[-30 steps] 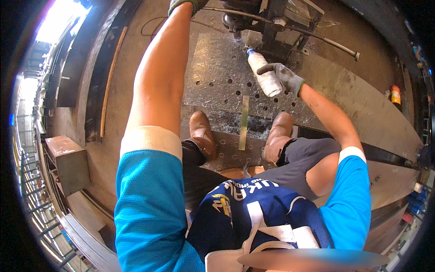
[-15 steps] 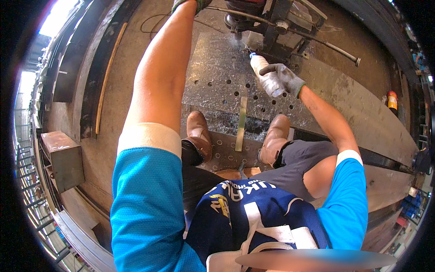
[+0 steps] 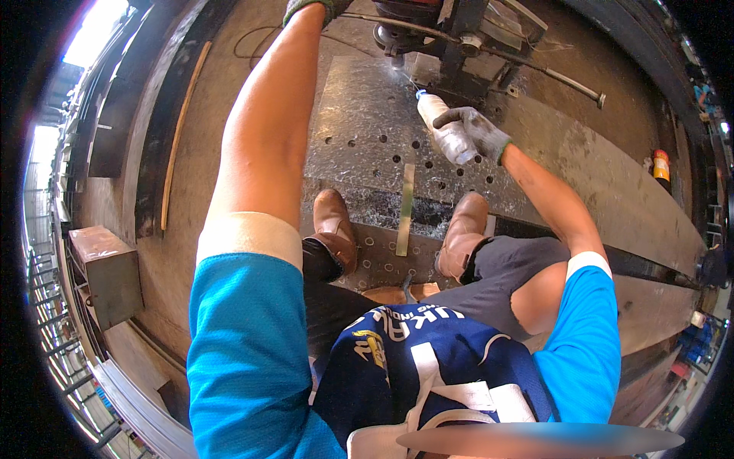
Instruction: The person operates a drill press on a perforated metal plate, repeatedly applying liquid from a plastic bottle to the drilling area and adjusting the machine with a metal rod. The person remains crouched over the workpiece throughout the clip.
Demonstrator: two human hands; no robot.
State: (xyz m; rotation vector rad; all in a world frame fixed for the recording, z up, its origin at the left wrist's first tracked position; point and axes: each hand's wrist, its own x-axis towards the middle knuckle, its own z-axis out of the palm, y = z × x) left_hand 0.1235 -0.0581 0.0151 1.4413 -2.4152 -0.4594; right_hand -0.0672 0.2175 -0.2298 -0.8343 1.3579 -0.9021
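Observation:
At the top edge, my gloved left hand (image 3: 319,9), partly cut off by the frame, is closed at the end of a long metal lever (image 3: 417,27). The lever runs through a hub on a drilling machine (image 3: 394,34). My right hand (image 3: 478,130), in a grey glove, grips a whitish plastic bottle (image 3: 443,126) round its lower body. The bottle is tilted, its blue cap and thin nozzle pointing up-left to the drill's tip. Under the drill lies a wet metal plate (image 3: 344,99) with several round holes and scattered shavings.
My brown boots (image 3: 332,218) stand on a holed plate, with a narrow metal strip (image 3: 406,210) between them. A metal box (image 3: 107,268) is at left, a long wooden strip (image 3: 183,138) beyond it. An orange-and-yellow bottle (image 3: 661,168) stands far right. A cable (image 3: 248,42) loops on the floor.
The view has shifted very slightly. The bottle and both hands keep nearly the same places against the plate and drill.

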